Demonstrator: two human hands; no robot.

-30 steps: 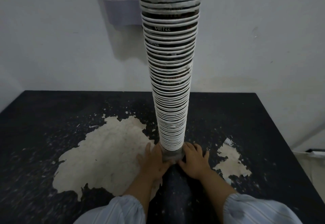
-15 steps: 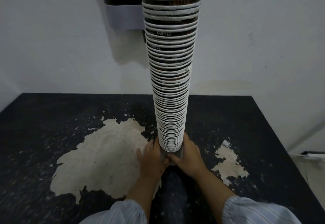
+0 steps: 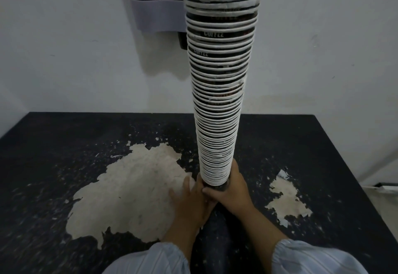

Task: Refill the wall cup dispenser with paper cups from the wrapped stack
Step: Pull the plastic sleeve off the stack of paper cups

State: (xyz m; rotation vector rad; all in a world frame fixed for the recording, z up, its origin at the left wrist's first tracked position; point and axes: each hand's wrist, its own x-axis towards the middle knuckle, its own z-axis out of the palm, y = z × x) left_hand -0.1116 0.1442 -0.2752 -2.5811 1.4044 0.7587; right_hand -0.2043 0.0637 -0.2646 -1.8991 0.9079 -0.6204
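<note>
Stack: cup stack [image 3: 217, 106] is standing upright in the middle of my view, its base at the near centre of the table, rims up, widening toward the top edge of the picture where it is being cut off, so I cannot count the cups or see the topmost one whole.
Print: I am reading "COFFEE" in pale letters on a few dark cup walls high up; lower down the lettering is too smeared for me to make out.
Right hand: right hand [image 3: 233, 192] is wrapping its thumb and fingers round the lowest cup, gripping it; its fingertips are hiding behind the stack.
Left hand: left hand [image 3: 191, 200] is pressing against the base from the other side with fingers curling toward it; I am seeing it touching the bottom cup, but the grip itself is hiding behind the right thumb, so I cannot tell how firmly it is holding.
Dispenser: wall dispenser [image 3: 157, 2] is hanging on the white wall behind and left of the stack, dark above with a pale band; its top is running out of view and its right part is sitting behind the cups.
Table: black table [image 3: 64, 144] is showing large pale patches where the coating is peeling.
Sleeves: light striped sleeves [image 3: 312, 258] are being cut off by the bottom edge.
</note>
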